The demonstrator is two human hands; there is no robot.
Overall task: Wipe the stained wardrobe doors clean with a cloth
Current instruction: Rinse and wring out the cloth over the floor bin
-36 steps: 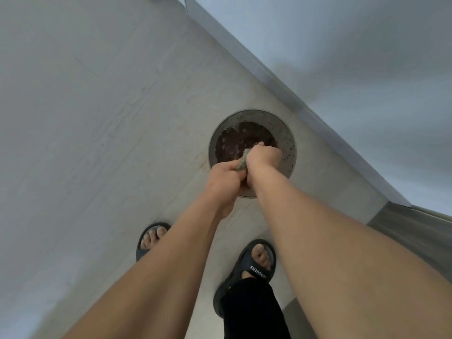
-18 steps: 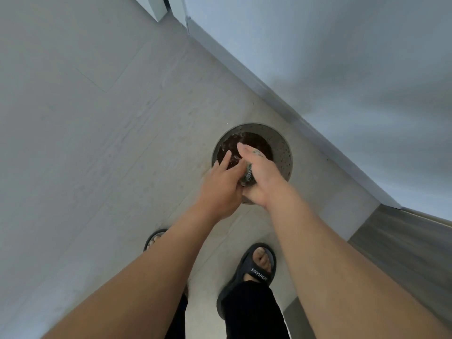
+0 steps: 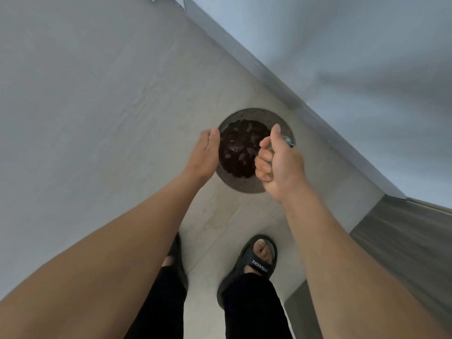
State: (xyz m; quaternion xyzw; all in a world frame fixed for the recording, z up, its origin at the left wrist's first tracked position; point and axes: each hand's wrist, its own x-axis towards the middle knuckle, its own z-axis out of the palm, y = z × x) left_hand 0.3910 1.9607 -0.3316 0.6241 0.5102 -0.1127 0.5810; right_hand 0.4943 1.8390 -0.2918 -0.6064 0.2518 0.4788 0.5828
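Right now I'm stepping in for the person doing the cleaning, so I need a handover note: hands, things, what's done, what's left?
Left hand: open, holding nothing, above the metal bowl's left rim.
Right hand: grips the balled cloth above the bowl.
Bowl: on the floor, holding dark water.
Done: cloth looks wetted.
Left: wipe the wardrobe doors; no stains show in this view.

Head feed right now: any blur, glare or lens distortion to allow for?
Head view: flat, dim light, only small glints on the dark water in the bowl; left hand and right hand fairly sharp; wide-angle swells the forearms; soft shadows on the pale panel.
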